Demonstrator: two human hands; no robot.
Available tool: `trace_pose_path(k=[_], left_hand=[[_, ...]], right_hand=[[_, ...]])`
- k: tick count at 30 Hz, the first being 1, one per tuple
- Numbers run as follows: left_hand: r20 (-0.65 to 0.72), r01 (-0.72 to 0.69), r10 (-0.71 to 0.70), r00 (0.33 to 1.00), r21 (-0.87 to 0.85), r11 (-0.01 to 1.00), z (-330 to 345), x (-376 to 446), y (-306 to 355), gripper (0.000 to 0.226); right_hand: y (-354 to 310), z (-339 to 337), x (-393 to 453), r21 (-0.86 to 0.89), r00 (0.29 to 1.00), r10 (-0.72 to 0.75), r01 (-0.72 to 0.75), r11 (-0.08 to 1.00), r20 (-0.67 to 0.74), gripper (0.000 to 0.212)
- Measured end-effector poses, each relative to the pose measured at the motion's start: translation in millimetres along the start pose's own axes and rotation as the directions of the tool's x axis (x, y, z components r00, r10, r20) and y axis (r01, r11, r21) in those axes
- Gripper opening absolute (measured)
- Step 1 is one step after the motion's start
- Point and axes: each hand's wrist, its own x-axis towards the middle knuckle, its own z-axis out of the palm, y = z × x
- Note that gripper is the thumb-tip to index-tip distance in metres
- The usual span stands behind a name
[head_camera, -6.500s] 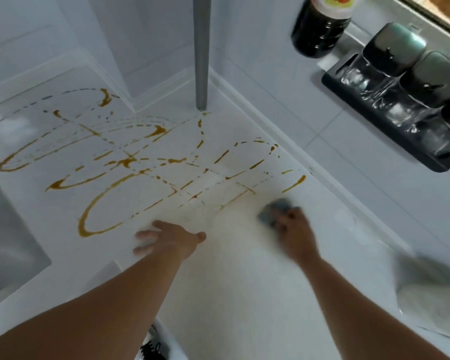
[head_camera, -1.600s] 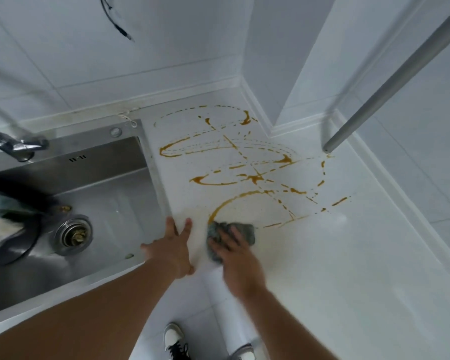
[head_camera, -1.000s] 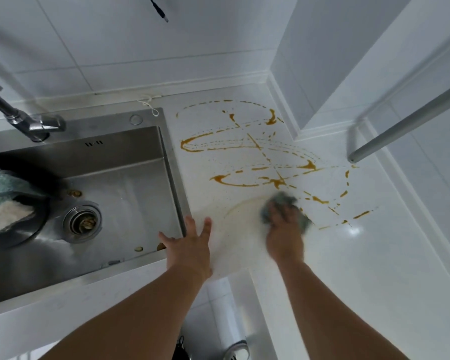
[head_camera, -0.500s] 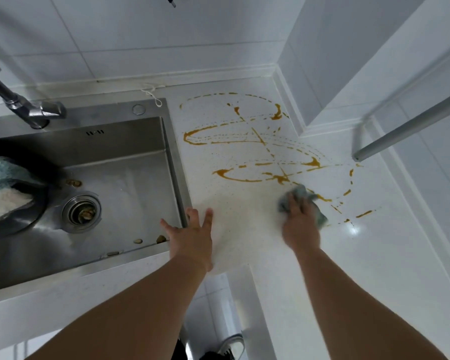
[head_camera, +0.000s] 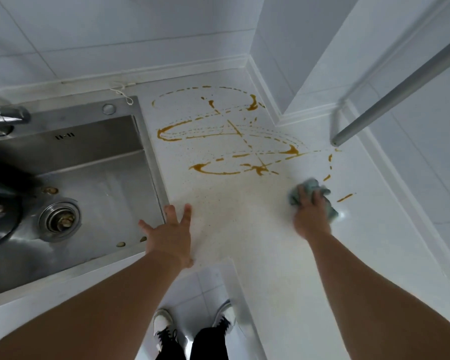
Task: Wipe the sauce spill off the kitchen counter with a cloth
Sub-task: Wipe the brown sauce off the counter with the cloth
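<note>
1. The white counter (head_camera: pixel 244 242) fills the centre of the frame; no writing or brand can be read anywhere.
2. The steel sink (head_camera: pixel 94 178) sits at the left, a drain (head_camera: pixel 59 220) in its floor.
3. Brown sauce loops (head_camera: pixel 218 141) lie across the upper centre of the counter.
4. The left hand (head_camera: pixel 170 235) rests flat, fingers spread, at the sink's lower right corner, holding nothing.
5. The right hand (head_camera: pixel 311 214) presses on the cloth (head_camera: pixel 309 188), its fingers bent over it, at centre right.
6. The crumpled blue-grey cloth lies on the counter just below the sauce's right end.
</note>
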Motion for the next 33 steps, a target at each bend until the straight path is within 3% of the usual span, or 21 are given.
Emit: trace_pose_path(k=[2, 4, 5, 6, 8, 9, 10, 12, 13, 15, 17, 18, 20, 22, 23, 24, 27, 28, 29, 31, 33], left_hand=[[-0.011, 0.013, -0.013, 1.000, -0.014, 1.000, -4.4, -0.9, 3.6, 0.139], [-0.003, 0.035, -0.035, 0.999, 0.019, 0.999, -9.0, -3.1, 1.8, 0.137], [0.018, 0.049, -0.050, 0.999, 0.040, 0.998, -12.2, -7.1, 7.2, 0.135], [0.023, 0.075, -0.076, 0.997, 0.045, 0.996, -17.0, -8.1, 16.1, 0.130], [0.022, 0.125, -0.125, 0.992, -0.010, 0.992, -19.0, -10.1, 26.7, 0.108], [-0.013, 0.111, -0.112, 0.994, -0.046, 0.993, -21.0, -9.8, 37.7, 0.097], [-0.060, 0.071, -0.076, 0.995, -0.078, 0.994, -20.9, -9.8, 49.8, 0.090], [-0.096, -0.026, 0.013, 0.995, -0.133, 0.991, -21.3, -9.9, 78.0, 0.084], [-0.063, -0.042, 0.031, 0.998, -0.169, 0.985, -22.8, -9.8, 92.4, 0.083], [0.020, 0.021, -0.016, 1.000, -0.273, 0.962, -29.0, -5.5, 122.0, 0.085], [0.099, 0.157, -0.129, 0.987, -0.378, 0.912, -43.6, 3.8, 149.3, 0.098], [0.129, 0.217, -0.179, 0.975, -0.418, 0.882, -52.5, 10.0, 162.8, 0.107], [0.182, 0.296, -0.238, 0.954, -0.449, 0.843, -65.1, 19.2, 181.7, 0.125], [0.217, 0.345, -0.277, 0.936, -0.412, 0.843, -69.9, 29.5, 195.7, 0.140], [0.230, 0.364, -0.292, 0.928, -0.401, 0.841, -68.0, 31.8, 203.2, 0.145], [0.233, 0.379, -0.307, 0.923, -0.410, 0.830, -64.2, 30.1, 201.4, 0.148], [0.197, 0.370, -0.314, 0.929, -0.454, 0.810, -55.2, 38.1, 212.2, 0.149], [0.202, 0.372, -0.313, 0.928, -0.457, 0.808, -54.8, 39.5, 213.1, 0.149], [0.204, 0.374, -0.314, 0.927, -0.452, 0.810, -56.7, 39.6, 214.1, 0.149], [0.202, 0.373, -0.314, 0.928, -0.445, 0.814, -59.1, 38.0, 214.5, 0.149], [0.198, 0.373, -0.316, 0.928, -0.446, 0.813, -58.3, 36.5, 213.6, 0.149]], right_hand=[[12.6, 5.1, -20.0, -0.025, 0.999, 0.021, -0.022, 0.999, -0.030, 0.066], [-11.7, 36.8, -59.4, 0.042, 0.996, -0.058, 0.061, 0.997, -0.073, 0.049], [-18.4, 54.7, -80.2, 0.078, 0.979, -0.180, 0.188, 0.979, -0.101, 0.048], [-23.8, 64.6, -99.2, 0.053, 0.918, -0.394, 0.396, 0.917, -0.041, 0.052], [-15.5, 65.3, -112.9, -0.063, 0.706, -0.690, 0.705, 0.706, 0.163, 0.060], [1.1, 52.0, -97.6, -0.034, 0.631, -0.751, 0.770, 0.637, 0.195, 0.060], [22.3, 32.5, -77.8, -0.029, 0.627, -0.755, 0.773, 0.634, 0.192, 0.055], [63.9, -10.3, -30.6, 0.041, 0.779, -0.627, 0.626, 0.779, 0.027, 0.047], [83.6, -31.6, -3.9, 0.019, 0.875, -0.479, 0.481, 0.876, -0.074, 0.045], [98.0, -59.8, 35.2, 0.081, 0.974, -0.165, 0.179, 0.980, -0.152, 0.054], [82.1, -52.8, 44.3, 0.114, 0.976, -0.008, 0.033, 0.993, -0.217, 0.052], [67.2, -42.9, 36.1, 0.215, 0.971, -0.008, 0.061, 0.975, -0.238, 0.046], [55.1, -4.2, -5.3, 0.155, 0.915, -0.364, 0.391, 0.907, -0.173, 0.049], [77.2, 8.2, -27.3, -0.055, 0.725, -0.688, 0.687, 0.724, -0.003, 0.061], [100.7, -2.8, -15.6, -0.066, 0.642, -0.766, 0.766, 0.639, 0.029, 0.061], [120.2, -16.5, 2.6, -0.052, 0.640, -0.768, 0.767, 0.639, 0.004, 0.058], [177.8, -81.4, 82.2, 0.068, 0.908, -0.382, 0.398, 0.915, -0.171, 0.051], [182.2, -98.5, 104.5, 0.049, 0.958, -0.223, 0.235, 0.971, -0.183, 0.056], [178.8, -107.4, 123.3, 0.053, 0.978, -0.103, 0.114, 0.992, -0.179, 0.059], [145.0, -102.4, 136.8, 0.107, 0.984, -0.022, 0.042, 0.993, -0.179, 0.055], [102.4, -82.2, 121.5, 0.194, 0.986, -0.105, 0.130, 0.972, -0.132, 0.053]])
